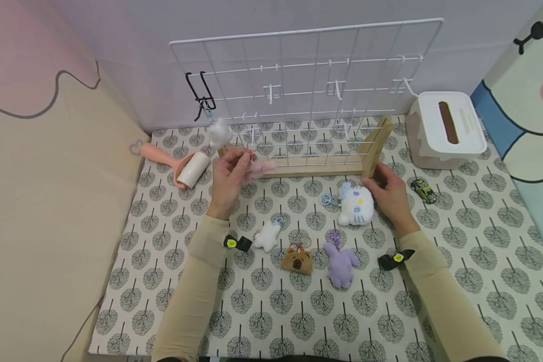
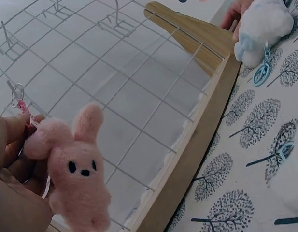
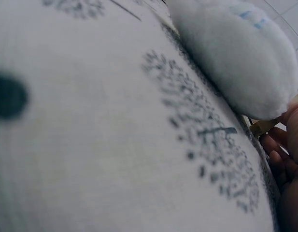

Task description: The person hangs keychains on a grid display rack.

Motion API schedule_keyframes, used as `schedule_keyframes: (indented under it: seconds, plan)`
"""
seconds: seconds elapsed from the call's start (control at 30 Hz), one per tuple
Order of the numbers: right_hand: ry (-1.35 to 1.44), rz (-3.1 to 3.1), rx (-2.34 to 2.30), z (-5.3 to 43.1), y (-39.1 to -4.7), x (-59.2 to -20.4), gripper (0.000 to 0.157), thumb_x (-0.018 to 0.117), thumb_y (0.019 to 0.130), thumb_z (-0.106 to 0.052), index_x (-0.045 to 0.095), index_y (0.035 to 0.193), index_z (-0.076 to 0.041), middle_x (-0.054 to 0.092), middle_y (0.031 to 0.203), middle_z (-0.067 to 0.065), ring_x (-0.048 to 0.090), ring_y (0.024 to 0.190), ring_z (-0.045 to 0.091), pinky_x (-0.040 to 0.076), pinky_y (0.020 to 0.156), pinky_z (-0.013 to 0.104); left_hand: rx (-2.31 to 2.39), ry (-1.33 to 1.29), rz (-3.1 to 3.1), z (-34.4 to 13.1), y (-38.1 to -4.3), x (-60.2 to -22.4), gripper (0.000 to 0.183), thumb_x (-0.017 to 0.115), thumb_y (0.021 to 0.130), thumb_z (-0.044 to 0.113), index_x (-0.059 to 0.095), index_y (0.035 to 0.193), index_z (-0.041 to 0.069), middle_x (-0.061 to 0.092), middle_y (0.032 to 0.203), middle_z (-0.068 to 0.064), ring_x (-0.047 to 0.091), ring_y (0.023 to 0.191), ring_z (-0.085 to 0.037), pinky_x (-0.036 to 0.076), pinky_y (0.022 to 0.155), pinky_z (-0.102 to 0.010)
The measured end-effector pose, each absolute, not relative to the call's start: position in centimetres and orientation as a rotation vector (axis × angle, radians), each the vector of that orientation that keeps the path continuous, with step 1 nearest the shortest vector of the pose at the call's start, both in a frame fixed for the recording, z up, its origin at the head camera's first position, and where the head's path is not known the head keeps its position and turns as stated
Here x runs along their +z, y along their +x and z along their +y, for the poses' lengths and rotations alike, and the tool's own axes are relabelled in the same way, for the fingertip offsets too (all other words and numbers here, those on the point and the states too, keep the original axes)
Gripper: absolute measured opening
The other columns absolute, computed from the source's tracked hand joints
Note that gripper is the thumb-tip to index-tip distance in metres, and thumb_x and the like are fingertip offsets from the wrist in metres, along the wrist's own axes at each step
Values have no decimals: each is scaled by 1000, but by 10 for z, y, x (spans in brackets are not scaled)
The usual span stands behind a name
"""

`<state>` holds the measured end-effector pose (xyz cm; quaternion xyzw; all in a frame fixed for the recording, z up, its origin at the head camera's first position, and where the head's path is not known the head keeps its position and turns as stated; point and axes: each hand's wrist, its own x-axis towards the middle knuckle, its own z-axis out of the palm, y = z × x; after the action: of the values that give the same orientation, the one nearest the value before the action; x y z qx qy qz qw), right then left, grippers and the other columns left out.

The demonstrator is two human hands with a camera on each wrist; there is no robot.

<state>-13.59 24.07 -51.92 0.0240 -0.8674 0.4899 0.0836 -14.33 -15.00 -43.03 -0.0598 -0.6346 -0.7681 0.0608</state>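
A pink bunny plush keychain [image 2: 80, 176] hangs from my left hand [image 1: 228, 181], whose thumb and fingers pinch its pink chain. The metal ring [image 2: 17, 95] is at a white hook at the lower left of the white wire grid rack [image 1: 317, 31]; I cannot tell whether it is on the hook. My right hand [image 1: 391, 193] holds the right wooden leg [image 1: 375, 146] of the rack near its base, thumb in front and fingers behind. Beside that hand lies a white kitten-head plush keychain [image 1: 356, 206] with a blue bow, which partly hides the grip in the right wrist view.
A white plush [image 1: 219, 133] hangs from a black hook [image 1: 201, 98]. White [image 1: 267, 236], brown bear [image 1: 297, 261] and purple [image 1: 341, 266] plush keychains lie in front. A lint roller [image 1: 193, 170] lies left; a toy car [image 1: 424, 191] and lidded box [image 1: 452, 125] are right.
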Motion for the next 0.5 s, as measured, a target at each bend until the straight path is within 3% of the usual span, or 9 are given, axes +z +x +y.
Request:
schedule_keyframes:
  seconds: [0.1,0.23,0.3,0.5]
  plan:
    - [65,-2592,1461,241,-135,-520,55,73,102,-16,54,153,-7,69,125,27,54,100,-4,42,86,13,-2263,-110,-1979,-154,-143,-439,9,63,106,9,72,108,9,70,106,-3,68,93,-15,60,79,-26]
    - [62,-2595,1463,241,-135,-521,55,73,102,-17,55,153,-8,70,125,26,54,99,-4,43,86,14,-2151,-11,-2082,-161,-139,-456,15,63,106,10,70,116,2,73,115,-7,68,107,-18,55,102,-35]
    - [63,-2593,1461,241,-135,-522,54,73,102,-16,55,152,-8,70,125,26,54,100,-3,43,86,14,-2100,27,-2152,-164,-135,-467,19,64,106,11,69,120,-1,73,118,-12,68,111,-19,52,107,-37]
    - [70,-2579,1464,241,-137,-522,55,74,101,-16,56,153,-10,70,128,25,55,101,-3,43,88,13,-1979,11,-2440,-160,-117,-487,23,67,105,15,70,124,2,72,123,-15,66,111,-20,53,100,-32]
